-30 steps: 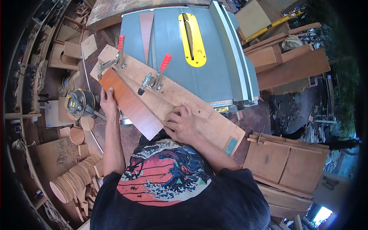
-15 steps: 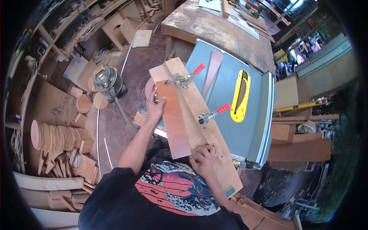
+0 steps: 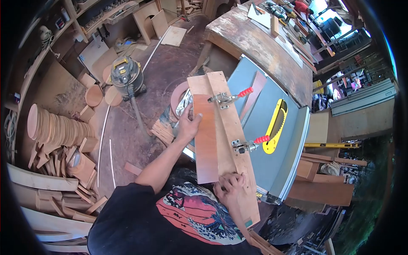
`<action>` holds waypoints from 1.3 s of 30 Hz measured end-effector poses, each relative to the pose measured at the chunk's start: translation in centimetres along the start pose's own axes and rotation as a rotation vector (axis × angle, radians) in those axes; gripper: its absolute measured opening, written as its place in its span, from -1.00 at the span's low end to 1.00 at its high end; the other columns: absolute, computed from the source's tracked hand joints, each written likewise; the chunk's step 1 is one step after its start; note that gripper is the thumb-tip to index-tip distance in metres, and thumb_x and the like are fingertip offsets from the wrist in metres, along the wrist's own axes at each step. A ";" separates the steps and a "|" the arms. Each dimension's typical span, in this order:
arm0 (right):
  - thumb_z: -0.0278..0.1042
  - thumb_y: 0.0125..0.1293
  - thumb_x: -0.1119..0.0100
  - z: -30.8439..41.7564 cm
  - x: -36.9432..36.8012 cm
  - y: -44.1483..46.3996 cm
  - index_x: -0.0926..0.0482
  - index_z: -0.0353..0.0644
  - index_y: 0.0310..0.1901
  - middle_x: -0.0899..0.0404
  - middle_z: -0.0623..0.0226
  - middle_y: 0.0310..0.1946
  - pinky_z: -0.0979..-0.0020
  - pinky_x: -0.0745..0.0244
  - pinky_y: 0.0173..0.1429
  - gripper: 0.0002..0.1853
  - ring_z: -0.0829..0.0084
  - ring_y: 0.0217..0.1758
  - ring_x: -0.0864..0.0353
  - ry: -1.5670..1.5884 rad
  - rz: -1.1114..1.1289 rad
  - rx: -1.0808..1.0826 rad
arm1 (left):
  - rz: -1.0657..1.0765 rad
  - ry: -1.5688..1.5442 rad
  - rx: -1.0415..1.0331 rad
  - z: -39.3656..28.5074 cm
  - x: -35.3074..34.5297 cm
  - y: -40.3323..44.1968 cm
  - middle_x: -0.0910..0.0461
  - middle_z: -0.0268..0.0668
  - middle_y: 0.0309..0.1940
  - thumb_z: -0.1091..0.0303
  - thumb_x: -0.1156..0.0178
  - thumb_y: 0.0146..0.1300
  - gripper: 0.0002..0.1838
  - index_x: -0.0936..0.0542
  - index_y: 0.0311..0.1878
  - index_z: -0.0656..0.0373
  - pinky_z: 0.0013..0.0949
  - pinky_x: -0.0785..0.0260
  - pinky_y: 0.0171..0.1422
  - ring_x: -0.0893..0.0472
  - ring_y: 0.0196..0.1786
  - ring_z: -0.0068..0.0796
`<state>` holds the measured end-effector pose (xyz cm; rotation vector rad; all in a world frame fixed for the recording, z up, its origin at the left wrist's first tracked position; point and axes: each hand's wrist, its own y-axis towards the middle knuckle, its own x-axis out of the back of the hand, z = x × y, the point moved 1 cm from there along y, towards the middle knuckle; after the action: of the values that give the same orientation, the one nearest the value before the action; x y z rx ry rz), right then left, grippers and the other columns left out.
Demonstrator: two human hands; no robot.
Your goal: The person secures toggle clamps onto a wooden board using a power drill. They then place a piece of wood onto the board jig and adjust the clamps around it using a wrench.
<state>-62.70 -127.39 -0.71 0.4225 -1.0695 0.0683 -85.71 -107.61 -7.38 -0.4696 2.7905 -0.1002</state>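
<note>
A reddish-brown wooden board (image 3: 206, 140) lies along the left side of a pale plywood jig (image 3: 244, 178). My left hand (image 3: 189, 126) grips the board's left edge, thumb on top and fingers mostly hidden beyond the edge. At the board's near end, my right hand (image 3: 230, 188) has its fingers bent over the jig, beside the board's corner. Two toggle clamps with red handles are mounted on the jig: an upper clamp (image 3: 225, 100) by the board's far end and a lower clamp (image 3: 244, 146). The jig overlaps the table saw's grey top (image 3: 263, 114).
A saw blade (image 3: 280, 123) shows in the yellow insert (image 3: 269, 146). On the saw top lies a tapered wood strip (image 3: 253, 95). Behind is a worn workbench (image 3: 272, 55). A shop vacuum (image 3: 126, 76), stacked wooden discs (image 3: 59, 125) and offcuts (image 3: 53, 163) stand left.
The view has shifted, and the jig with its board now points more straight ahead. Both hands keep about the same places on them.
</note>
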 end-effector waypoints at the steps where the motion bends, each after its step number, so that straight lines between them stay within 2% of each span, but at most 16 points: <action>1: -0.28 0.06 -0.51 0.0 0.0 0.0 -0.82 0.04 -0.16 -0.63 0.44 -0.12 -0.18 -0.06 0.55 -0.74 0.19 0.10 -0.50 -0.008 0.000 0.010 | 0.000 -0.008 -0.008 0.5 0.0 0.1 -0.68 -0.38 -0.17 0.46 -0.27 0.40 -0.40 -0.38 0.46 0.40 -0.55 -0.40 -0.19 -0.53 -0.27 -0.74; 5: -0.30 0.07 -0.50 0.3 0.1 0.1 -0.81 0.05 -0.16 -0.62 0.44 -0.13 -0.18 -0.06 0.54 -0.76 0.18 0.10 -0.51 0.005 0.007 -0.003 | -0.028 0.099 -0.042 0.9 0.3 0.2 -0.72 -0.33 -0.16 0.43 -0.28 0.39 -0.42 -0.42 0.43 0.38 -0.50 -0.42 -0.17 -0.54 -0.27 -0.70; 17: -0.34 0.07 -0.50 0.9 0.3 0.4 -0.79 0.04 -0.20 -0.61 0.45 -0.13 -0.17 -0.05 0.56 -0.78 0.20 0.12 -0.51 0.057 -0.006 -0.046 | -0.055 -0.024 -0.030 1.3 0.0 0.1 -0.69 -0.30 -0.10 0.43 -0.29 0.38 -0.39 -0.38 0.44 0.41 -0.50 -0.41 -0.11 -0.53 -0.20 -0.69; 20: -0.35 0.07 -0.50 0.7 0.2 0.2 -0.79 0.02 -0.20 -0.62 0.44 -0.12 -0.16 -0.04 0.57 -0.79 0.20 0.12 -0.51 0.056 -0.007 -0.050 | -0.014 0.057 -0.013 1.2 0.4 0.1 -0.69 -0.27 -0.06 0.43 -0.29 0.38 -0.38 -0.36 0.45 0.43 -0.50 -0.44 -0.06 -0.56 -0.17 -0.66; 29: -0.33 0.08 -0.49 1.0 0.5 0.4 -0.79 0.00 -0.19 -0.62 0.43 -0.11 -0.16 -0.03 0.58 -0.78 0.21 0.13 -0.51 0.058 0.000 -0.063 | -0.032 0.014 -0.012 0.9 0.1 0.0 -0.68 -0.22 -0.02 0.43 -0.30 0.37 -0.36 -0.34 0.45 0.44 -0.44 -0.49 0.05 -0.61 -0.10 -0.57; 33: -0.32 0.08 -0.49 1.1 0.6 0.4 -0.79 0.01 -0.17 -0.62 0.43 -0.09 -0.18 -0.05 0.57 -0.77 0.20 0.15 -0.51 0.033 -0.016 -0.061 | -0.034 0.198 -0.066 2.1 0.8 1.0 -0.63 -0.13 0.05 0.39 -0.34 0.34 -0.28 -0.29 0.47 0.45 -0.38 -0.51 0.11 -0.64 0.02 -0.46; 39: -0.31 0.04 -0.50 0.6 0.3 0.0 -0.79 0.02 -0.14 -0.62 0.44 -0.09 -0.22 -0.09 0.56 -0.72 0.18 0.15 -0.51 0.027 -0.035 -0.070 | 0.010 0.089 0.141 0.4 0.7 0.8 -0.66 -0.13 -0.01 0.37 -0.34 0.33 -0.21 -0.23 0.52 0.47 -0.37 -0.53 0.08 -0.66 -0.03 -0.45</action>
<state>-63.06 -127.64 -0.18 0.3762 -1.0341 0.0058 -86.42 -107.09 -8.02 -0.4267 2.8471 -0.3208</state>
